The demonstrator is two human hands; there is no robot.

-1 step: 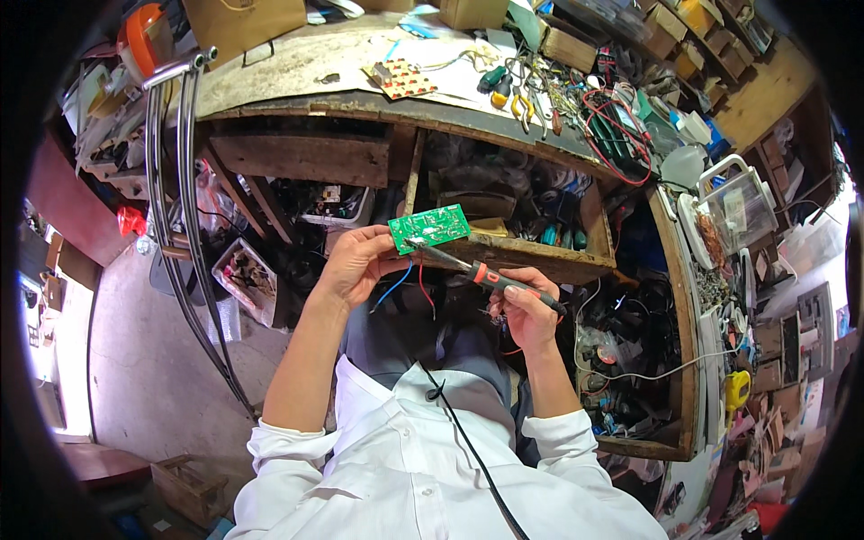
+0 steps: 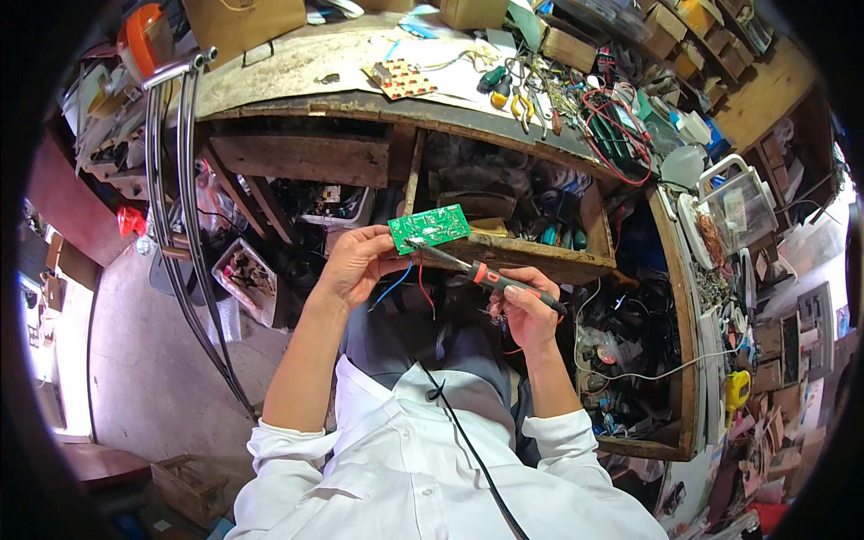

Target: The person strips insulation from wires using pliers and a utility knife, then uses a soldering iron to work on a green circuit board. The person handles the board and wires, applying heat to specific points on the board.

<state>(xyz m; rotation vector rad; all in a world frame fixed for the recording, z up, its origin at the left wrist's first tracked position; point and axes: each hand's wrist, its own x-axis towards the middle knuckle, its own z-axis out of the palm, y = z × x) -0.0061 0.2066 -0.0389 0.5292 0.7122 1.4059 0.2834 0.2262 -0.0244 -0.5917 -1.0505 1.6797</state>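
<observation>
My left hand (image 2: 355,263) pinches the lower left corner of a green circuit board (image 2: 430,226), holding it up over my lap. Its solder side, with silvery joints, faces me. A blue wire (image 2: 392,287) and a red wire (image 2: 425,292) hang from the board's lower edge. In my right hand (image 2: 526,310), fingers wrap the red-and-black handle of a soldering iron (image 2: 504,282). Its metal shaft points up and left, the tip at the board's lower left part; whether it touches is too small to tell. Thin wiry strands show beneath the right fingers.
Ahead stands a cluttered wooden workbench (image 2: 297,90) bearing a second circuit board (image 2: 400,79), pliers (image 2: 522,105) and red test leads (image 2: 621,135). Below it, an open drawer (image 2: 540,256) juts toward me. Curved metal tubes (image 2: 180,207) rise at left. A parts-filled drawer (image 2: 688,360) lies right.
</observation>
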